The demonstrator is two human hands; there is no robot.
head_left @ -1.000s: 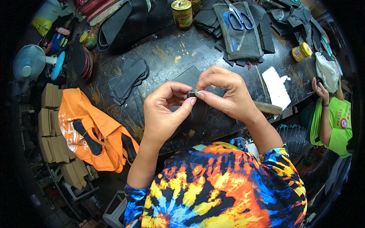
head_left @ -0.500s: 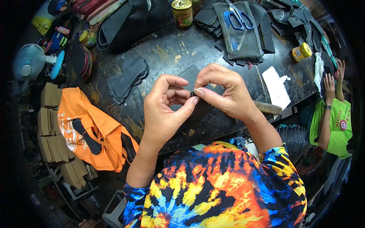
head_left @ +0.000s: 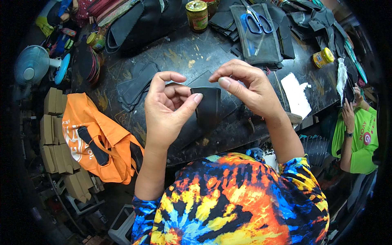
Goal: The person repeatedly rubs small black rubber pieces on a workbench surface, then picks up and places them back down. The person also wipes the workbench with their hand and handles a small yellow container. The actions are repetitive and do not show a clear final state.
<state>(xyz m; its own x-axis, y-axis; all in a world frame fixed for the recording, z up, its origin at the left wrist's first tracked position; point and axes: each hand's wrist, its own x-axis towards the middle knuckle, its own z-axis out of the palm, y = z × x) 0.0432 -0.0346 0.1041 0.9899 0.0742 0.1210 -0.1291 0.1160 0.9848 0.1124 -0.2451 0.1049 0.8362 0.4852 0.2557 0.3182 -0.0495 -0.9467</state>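
Observation:
Between the thumb and fingers of my left hand is a black leather-like piece, gripped by its upper left edge. The piece hangs over the dark table, its broad face showing and its top edge slightly curved. My right hand is just to the right of it and apart from it. Its thumb and forefinger tips are pinched close together; whether anything thin is between them is too small to tell. Beyond my left hand lies a loose stack of flat black pieces.
Blue-handled scissors lie on a mesh pouch among black scraps. Yellow-lidded jars stand about. White torn sheet and a wooden handle lie right. An orange bag hangs left. Another person in a green shirt is at right.
My hands have moved apart. The black piece has turned so its broad face shows, and the right hand has let go of it. The other person's hands have moved lower.

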